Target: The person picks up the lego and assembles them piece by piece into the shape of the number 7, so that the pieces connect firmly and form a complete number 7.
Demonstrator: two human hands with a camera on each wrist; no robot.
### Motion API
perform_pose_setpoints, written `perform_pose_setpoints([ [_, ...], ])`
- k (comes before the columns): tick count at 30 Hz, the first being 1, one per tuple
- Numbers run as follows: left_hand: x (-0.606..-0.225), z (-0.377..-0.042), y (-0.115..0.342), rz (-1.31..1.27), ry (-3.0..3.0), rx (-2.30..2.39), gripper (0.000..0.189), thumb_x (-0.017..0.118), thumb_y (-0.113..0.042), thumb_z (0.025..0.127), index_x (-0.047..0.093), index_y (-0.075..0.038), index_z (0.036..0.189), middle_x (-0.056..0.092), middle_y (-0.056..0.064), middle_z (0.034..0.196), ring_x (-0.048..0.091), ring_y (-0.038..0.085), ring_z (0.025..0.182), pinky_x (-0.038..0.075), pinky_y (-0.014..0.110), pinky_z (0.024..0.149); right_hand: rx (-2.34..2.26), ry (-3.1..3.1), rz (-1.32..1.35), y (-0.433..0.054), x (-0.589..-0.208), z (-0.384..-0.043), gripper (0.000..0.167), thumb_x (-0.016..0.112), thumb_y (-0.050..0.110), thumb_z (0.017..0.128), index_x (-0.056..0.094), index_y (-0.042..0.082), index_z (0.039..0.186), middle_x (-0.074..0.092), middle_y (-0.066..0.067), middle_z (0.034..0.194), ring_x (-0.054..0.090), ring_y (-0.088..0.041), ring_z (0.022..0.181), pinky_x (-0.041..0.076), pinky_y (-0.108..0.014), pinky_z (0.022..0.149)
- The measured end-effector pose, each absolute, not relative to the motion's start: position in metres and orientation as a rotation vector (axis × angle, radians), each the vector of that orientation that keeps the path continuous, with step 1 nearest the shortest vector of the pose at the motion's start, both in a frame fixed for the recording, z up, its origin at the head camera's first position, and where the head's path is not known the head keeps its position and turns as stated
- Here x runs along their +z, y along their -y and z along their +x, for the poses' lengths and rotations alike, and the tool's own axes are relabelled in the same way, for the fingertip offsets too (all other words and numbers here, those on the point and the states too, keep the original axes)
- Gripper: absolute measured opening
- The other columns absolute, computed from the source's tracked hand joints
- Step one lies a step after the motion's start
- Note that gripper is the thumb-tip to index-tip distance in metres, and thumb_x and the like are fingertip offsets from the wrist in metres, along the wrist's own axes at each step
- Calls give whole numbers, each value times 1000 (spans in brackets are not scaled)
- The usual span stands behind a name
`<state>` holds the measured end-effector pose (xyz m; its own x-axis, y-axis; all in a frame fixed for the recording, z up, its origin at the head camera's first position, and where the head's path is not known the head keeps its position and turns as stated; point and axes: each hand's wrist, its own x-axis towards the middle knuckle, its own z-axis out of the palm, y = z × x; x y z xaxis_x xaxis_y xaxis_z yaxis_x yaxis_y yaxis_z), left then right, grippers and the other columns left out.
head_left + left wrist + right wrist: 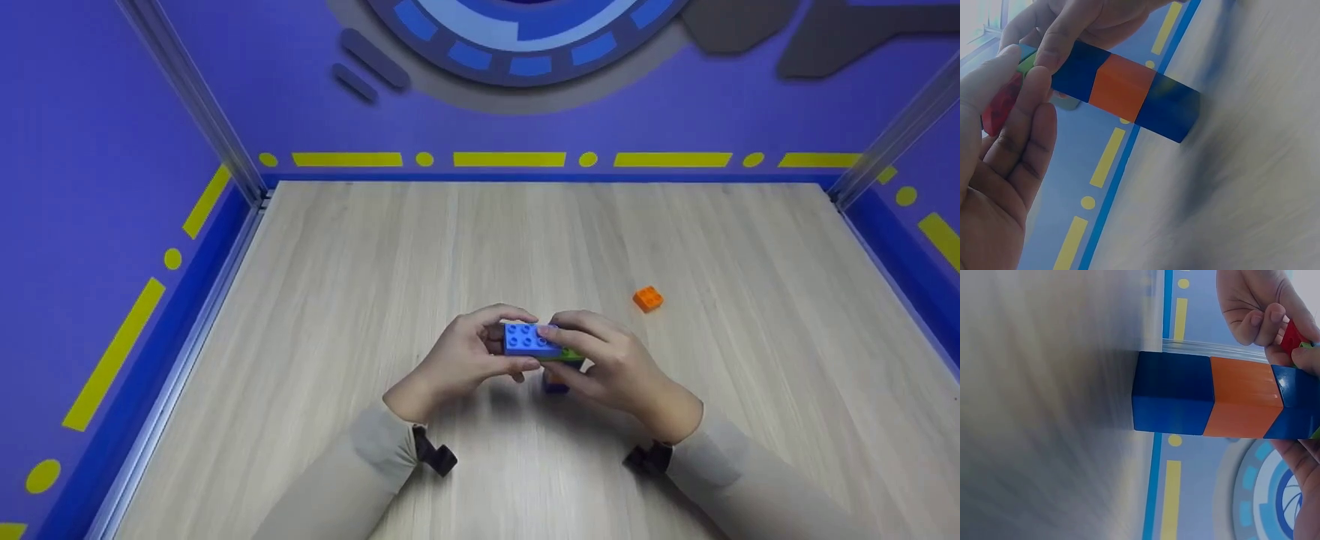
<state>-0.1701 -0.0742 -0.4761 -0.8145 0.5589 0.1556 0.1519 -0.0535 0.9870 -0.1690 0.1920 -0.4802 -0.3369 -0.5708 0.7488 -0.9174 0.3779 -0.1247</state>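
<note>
Both hands are on one stack of toy building bricks at the middle of the table. On top is a light blue brick (520,341) with studs, and a green brick (572,354) shows beneath it at the right. My left hand (469,349) holds the left end between thumb and fingers, where a red brick (1002,107) sits underneath. From the other side my right hand (619,358) grips the stack, a finger over the blue top and the thumb lower in front. Below runs an upright column: dark blue, an orange brick (1244,396), then a dark blue brick (1172,394) right at the tabletop.
A loose orange brick (648,299) lies on the wooden table (360,262), beyond the right hand. Blue-purple panels with yellow marks (510,159) close off the back and both sides, joined by metal posts at the corners.
</note>
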Motion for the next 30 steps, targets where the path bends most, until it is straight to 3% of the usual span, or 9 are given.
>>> perform_pose_setpoints([
  [8, -469, -170, 78, 737, -1962, 1864, 59, 94, 2, 89, 71, -4, 142, 79, 17, 126, 80, 13, 99, 70, 30, 86, 713, 2044, 1288, -191, -478, -168, 35, 78, 29, 109, 79, 11, 138, 77, -14, 123, 79, -28, 102, 70, -39, 88],
  [12, -469, -172, 80, 840, -2083, 1761, 60, 92, 0, 92, 67, -6, 146, 79, 17, 130, 80, 14, 104, 67, 26, 90, 722, 2038, 1286, -191, -478, -168, 35, 80, 29, 108, 79, 11, 138, 78, -14, 123, 79, -28, 103, 70, -39, 89],
  [19, -470, -173, 81, 1268, -2487, 1521, 39, 86, -2, 96, 70, -8, 131, 83, 9, 115, 79, 16, 97, 67, 28, 90, 754, 1988, 1304, -189, -480, -170, 33, 77, 28, 109, 80, 9, 136, 78, -14, 119, 78, -27, 101, 69, -37, 88],
  [26, -473, -175, 78, 1788, -2939, 1311, 34, 95, -5, 87, 78, -10, 116, 75, 5, 115, 75, 18, 101, 65, 25, 92, 739, 1978, 1300, -190, -481, -171, 34, 77, 28, 109, 80, 9, 136, 78, -14, 118, 78, -27, 99, 69, -38, 86],
  [30, -473, -176, 76, 2008, -3099, 1139, 32, 96, -5, 83, 79, -11, 110, 74, 3, 112, 74, 17, 97, 63, 23, 85, 752, 1944, 1308, -190, -482, -172, 33, 77, 27, 109, 80, 8, 135, 78, -15, 118, 78, -27, 99, 69, -37, 85],
])
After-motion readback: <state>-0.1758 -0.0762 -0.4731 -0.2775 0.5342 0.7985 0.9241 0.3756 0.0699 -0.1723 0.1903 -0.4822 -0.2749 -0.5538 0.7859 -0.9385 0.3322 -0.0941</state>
